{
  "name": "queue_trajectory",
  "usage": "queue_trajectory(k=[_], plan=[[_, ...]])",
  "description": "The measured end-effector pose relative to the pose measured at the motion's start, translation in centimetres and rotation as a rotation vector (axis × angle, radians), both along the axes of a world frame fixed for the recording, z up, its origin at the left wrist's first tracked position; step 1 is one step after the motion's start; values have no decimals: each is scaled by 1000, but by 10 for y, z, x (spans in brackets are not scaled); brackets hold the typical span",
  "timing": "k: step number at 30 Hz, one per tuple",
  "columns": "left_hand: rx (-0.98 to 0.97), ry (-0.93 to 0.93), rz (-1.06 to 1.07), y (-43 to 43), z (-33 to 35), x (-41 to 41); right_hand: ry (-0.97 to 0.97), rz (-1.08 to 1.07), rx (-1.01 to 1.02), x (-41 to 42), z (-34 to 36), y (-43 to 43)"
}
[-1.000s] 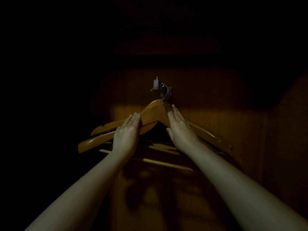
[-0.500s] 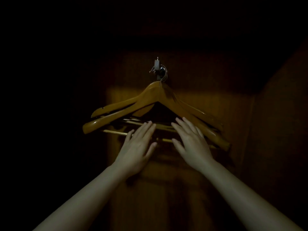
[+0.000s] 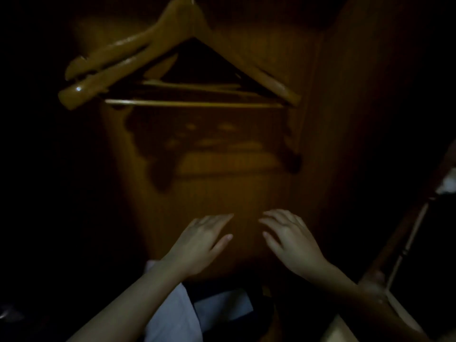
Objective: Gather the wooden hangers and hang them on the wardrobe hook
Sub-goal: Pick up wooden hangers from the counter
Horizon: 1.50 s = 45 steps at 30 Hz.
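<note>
On the dim wardrobe wall (image 3: 246, 188), the wooden hangers (image 3: 246, 65) hang bunched up high, probably on the hook, which is out of view. Below, the left hand (image 3: 197, 245) and right hand (image 3: 293, 243) are spread and empty. Hanging looks done. Next, look for leftover hangers.

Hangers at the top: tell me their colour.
The hangers are glossy honey-brown wood, seen in the head view, the only one.
</note>
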State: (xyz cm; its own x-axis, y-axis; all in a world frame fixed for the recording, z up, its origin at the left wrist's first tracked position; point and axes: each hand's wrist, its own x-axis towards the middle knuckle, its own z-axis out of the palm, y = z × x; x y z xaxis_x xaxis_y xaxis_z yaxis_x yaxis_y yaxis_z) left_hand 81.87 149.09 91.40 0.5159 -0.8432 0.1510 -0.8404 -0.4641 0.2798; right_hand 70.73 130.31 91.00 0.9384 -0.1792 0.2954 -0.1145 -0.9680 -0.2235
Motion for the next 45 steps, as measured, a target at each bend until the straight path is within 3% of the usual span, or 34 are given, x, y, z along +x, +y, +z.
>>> queue_trajectory(k=[8, 21, 26, 35, 39, 45], plan=[[183, 295, -172, 26, -123, -50, 383, -356, 260, -123, -93, 37], [540, 595, -392, 19, -242, -201, 632, -954, 688, -384, -231, 95], [667, 681, -377, -4, -273, -268, 696, -1157, 898, -490, -263, 111], [844, 775, -164, -31, -324, -365, 633, -1407, 1255, -645, -298, 133], [932, 739, -177, -44, -335, -413, 539, -1483, 1437, -679, -309, 133], [1018, 729, -248, -106, -336, -445, 497, -1535, 1513, -702, -316, 102]])
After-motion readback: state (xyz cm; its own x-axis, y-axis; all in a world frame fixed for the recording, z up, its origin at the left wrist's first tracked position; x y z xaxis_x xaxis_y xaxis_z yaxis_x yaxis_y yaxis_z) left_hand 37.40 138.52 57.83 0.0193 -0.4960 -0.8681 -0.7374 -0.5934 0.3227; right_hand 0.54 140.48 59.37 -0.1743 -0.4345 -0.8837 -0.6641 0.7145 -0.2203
